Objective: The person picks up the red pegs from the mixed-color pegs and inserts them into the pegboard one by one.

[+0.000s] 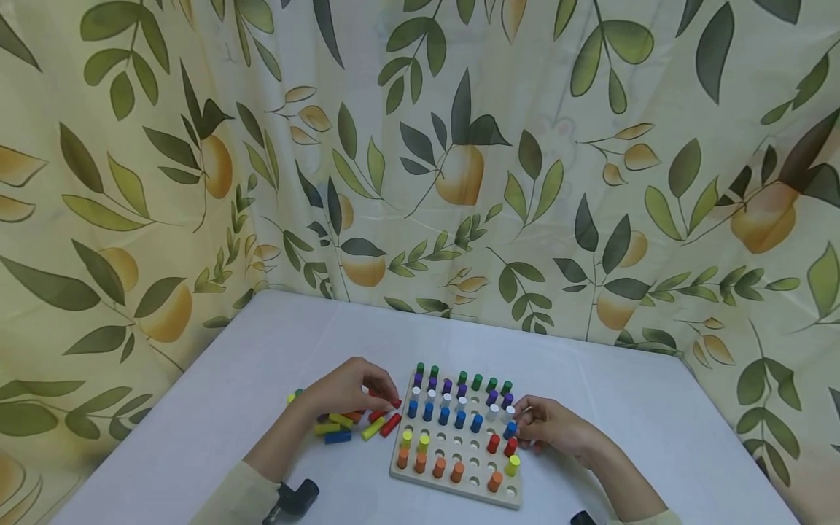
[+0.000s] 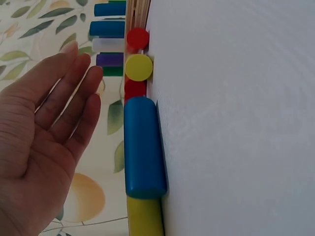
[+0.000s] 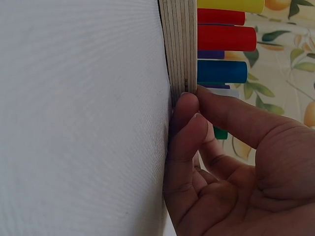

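Note:
A wooden pegboard (image 1: pixel 453 490) lies on the table, with rows of coloured pegs upright in its holes. At its left side my left hand (image 1: pixel 357 386) pinches a red peg (image 1: pixel 396 403), just over a loose pile. In the left wrist view, the hand (image 2: pixel 49 132) hides that peg. Loose pegs lie below, among them a blue peg (image 2: pixel 142 147) and a yellow peg (image 1: pixel 373 428). My right hand (image 1: pixel 551 425) grips the board's right edge. Its thumb meets the top corner and curled fingertips rest against the layered side (image 3: pixel 179 49) in the right wrist view.
The white table (image 1: pixel 315 328) spreads around the board. Behind it hangs a curtain (image 1: pixel 420 182) printed with leaves and fruit. An upright orange peg (image 1: pixel 495 481) stands near the board's front right corner.

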Demonstrator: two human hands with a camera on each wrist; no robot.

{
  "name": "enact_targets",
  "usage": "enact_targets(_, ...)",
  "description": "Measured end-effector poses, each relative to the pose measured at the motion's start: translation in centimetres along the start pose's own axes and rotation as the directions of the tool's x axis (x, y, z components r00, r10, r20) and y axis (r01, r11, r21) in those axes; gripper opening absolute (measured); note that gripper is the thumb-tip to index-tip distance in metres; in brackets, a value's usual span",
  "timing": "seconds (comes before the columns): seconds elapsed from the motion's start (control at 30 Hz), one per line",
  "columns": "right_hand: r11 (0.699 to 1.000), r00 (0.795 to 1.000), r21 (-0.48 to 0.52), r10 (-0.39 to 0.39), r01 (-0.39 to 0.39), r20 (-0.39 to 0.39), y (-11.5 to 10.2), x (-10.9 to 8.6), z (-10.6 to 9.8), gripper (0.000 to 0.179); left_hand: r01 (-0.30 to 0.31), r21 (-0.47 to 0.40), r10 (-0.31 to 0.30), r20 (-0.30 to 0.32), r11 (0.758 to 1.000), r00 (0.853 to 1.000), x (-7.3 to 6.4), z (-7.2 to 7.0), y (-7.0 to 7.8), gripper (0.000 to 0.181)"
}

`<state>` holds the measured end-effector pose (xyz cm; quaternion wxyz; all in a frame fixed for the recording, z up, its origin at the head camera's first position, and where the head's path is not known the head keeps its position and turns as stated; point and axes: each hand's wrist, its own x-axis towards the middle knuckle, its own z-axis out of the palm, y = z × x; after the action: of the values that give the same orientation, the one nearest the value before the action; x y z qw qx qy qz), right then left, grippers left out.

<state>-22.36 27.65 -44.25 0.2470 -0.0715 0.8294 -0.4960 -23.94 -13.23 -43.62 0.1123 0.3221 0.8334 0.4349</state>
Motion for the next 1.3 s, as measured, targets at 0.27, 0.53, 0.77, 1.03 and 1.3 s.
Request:
enact_targets(0.27,1.000,1.000,-0.006,0.007,-0.007,-0.012,0.0,0.1,0.1,0.024,-0.006,0.016,0.006,-0.005,1.000,1.000,-0.8,-0.4,-0.7,0.007)
enact_targets(0.53,1.000,1.000,0.000,-0.001,0.001,-0.003,0.0,0.0,0.0,0.024,0.029,0.003,-0.029,-0.006,1.000,1.000,-1.2,-0.6,-1.2,0.008)
enact_targets(0.77,1.000,1.000,0.004,0.004,-0.004,0.000,0.0,0.0,0.0,0.025,0.056,-0.025,-0.056,-0.009,0.998,0.998,-1.5,-0.8,-1.6,0.011)
enact_targets(1.03,1.000,1.000,0.002,-0.006,0.006,0.008,-0.3,-0.1,0.2,0.024,0.068,-0.021,-0.069,-0.006,0.997,0.998,-1.8,-1.0,-2.0,0.011)
enact_targets(1.3,1.000,1.000,-0.001,0.010,-0.010,-0.014,-0.2,-0.2,0.2,0.024,0.062,-0.033,-0.063,-0.005,0.997,0.998,-1.7,-0.9,-1.9,0.010)
